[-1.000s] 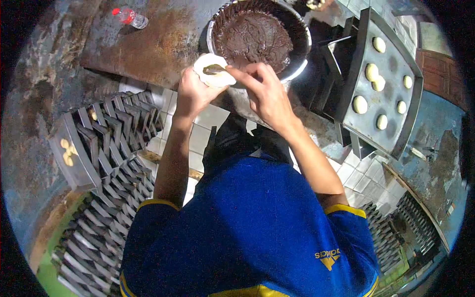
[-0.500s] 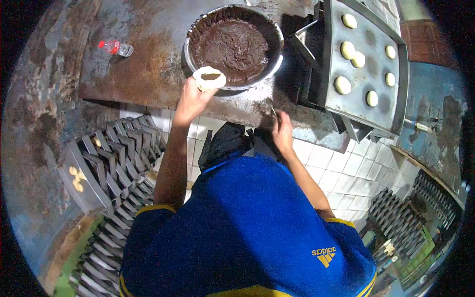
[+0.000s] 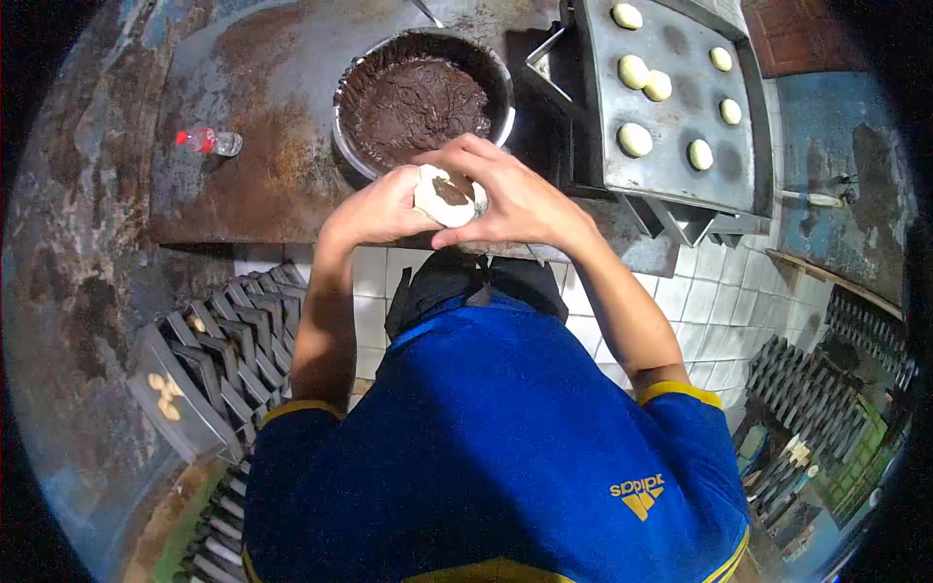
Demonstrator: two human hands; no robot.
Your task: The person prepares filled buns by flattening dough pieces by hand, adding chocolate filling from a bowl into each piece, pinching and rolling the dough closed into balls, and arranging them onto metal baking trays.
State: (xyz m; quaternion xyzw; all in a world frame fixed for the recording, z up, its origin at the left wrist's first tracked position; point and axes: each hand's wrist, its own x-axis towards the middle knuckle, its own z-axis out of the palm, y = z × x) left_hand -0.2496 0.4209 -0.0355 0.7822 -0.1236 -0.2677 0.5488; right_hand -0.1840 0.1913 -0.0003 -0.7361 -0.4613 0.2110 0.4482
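A piece of pale dough [image 3: 434, 200] with dark filling in its hollow is held at the table's front edge. My left hand [image 3: 381, 206] grips it from the left. My right hand [image 3: 512, 201] curves round its right side, thumb below and fingers above. Just behind the hands stands a round metal bowl [image 3: 505, 124] of dark brown paste [image 3: 418, 107]. A metal utensil [image 3: 428, 13] lies at the bowl's far rim.
At the right, a metal tray [image 3: 680, 121] with several pale dough balls rests on stacked trays. A red-capped bottle [image 3: 209, 142] lies on the table [image 3: 243, 199] at the left. More trays [image 3: 180, 394] with dough pieces stand at the lower left.
My right hand has come up from the table's front edge to the dough and now cups it with my left hand. The view has shifted, so the bowl and tray appear further left.
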